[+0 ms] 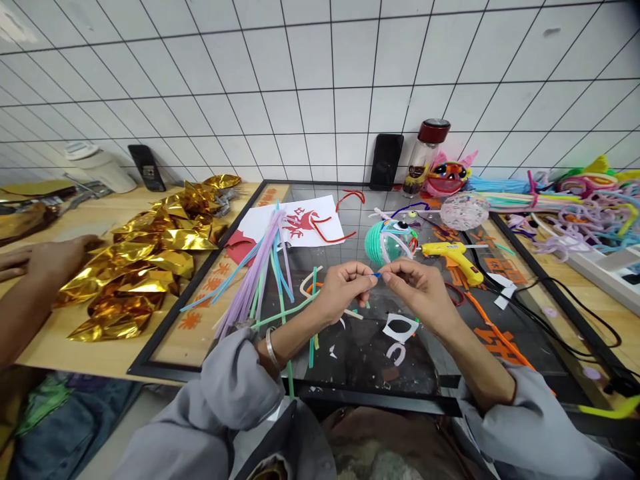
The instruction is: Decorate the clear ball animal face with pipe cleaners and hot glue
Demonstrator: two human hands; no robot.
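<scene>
My left hand [346, 291] and my right hand [419, 292] meet over the dark glass panel, thumbs and fingertips closed. Both pinch a small blue piece [377, 274], possibly pipe cleaner; most of it is hidden by the fingers. Just beyond the fingertips sits a ball-shaped craft figure [376, 243] wrapped in green pipe cleaner, with a stuck-on eye. A yellow hot glue gun [457, 257] lies to the right of it. Closer to me are a white paper cut-out [401, 327] with a dark oval middle and a curled lilac pipe cleaner piece [397, 354].
Pipe cleaners [253, 270] lie bundled at left, beside white paper [320, 230] with a red design. Gold foil [150, 267] and another person's arm [45, 267] are further left. A glass bottle [420, 163] and phone [386, 162] stand behind; black cables [565, 283] run right.
</scene>
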